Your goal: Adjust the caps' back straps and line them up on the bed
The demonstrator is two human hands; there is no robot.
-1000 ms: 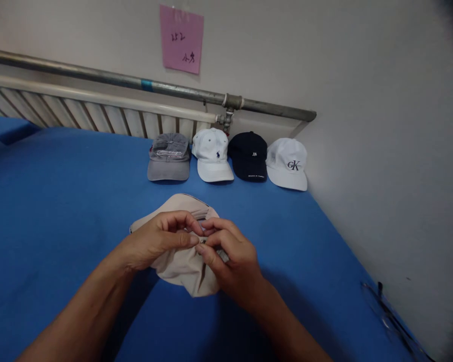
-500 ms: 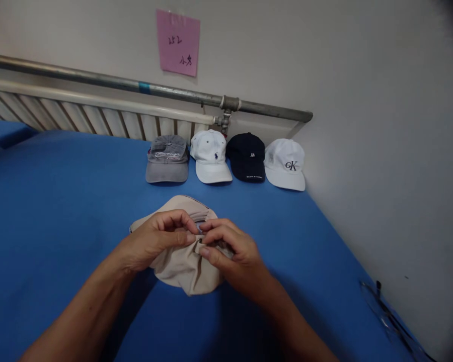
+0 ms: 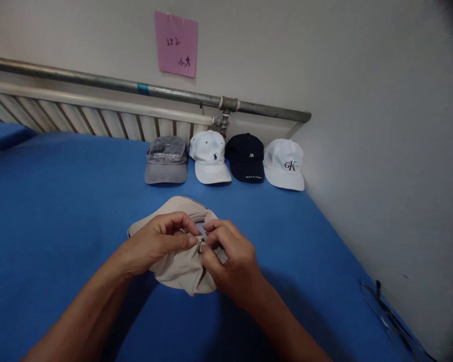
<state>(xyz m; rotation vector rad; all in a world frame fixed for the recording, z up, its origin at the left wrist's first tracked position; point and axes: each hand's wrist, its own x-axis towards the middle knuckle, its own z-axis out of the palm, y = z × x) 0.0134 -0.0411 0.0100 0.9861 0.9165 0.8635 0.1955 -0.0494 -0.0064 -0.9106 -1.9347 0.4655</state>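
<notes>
A beige baseball cap [image 3: 177, 276] lies in front of me, its brim pointing to the upper left and its back toward me. My left hand [image 3: 160, 241] pinches the cap's back edge between thumb and fingers, left of a small metal buckle [image 3: 201, 246] on the strap. On the buckle's other side, my right hand [image 3: 230, 254] is closed at the strap, thumb against fingers. The fingers hide most of the strap, so its exact fastening does not show.
Behind the beige cap stand a grey cap [image 3: 166, 160], a white cap [image 3: 211, 157], a black cap [image 3: 246, 157] and another white cap [image 3: 285, 163]. Beyond are a radiator [image 3: 98, 118] and a metal pipe [image 3: 173, 93]. Eyeglasses [image 3: 390, 319] lie at lower right on the blue surface [image 3: 60, 216].
My right thumb and fingers have drawn closer together and shifted slightly at the strap, leaving the buckle more visible. The left hand keeps its pinch. The caps behind stay in place.
</notes>
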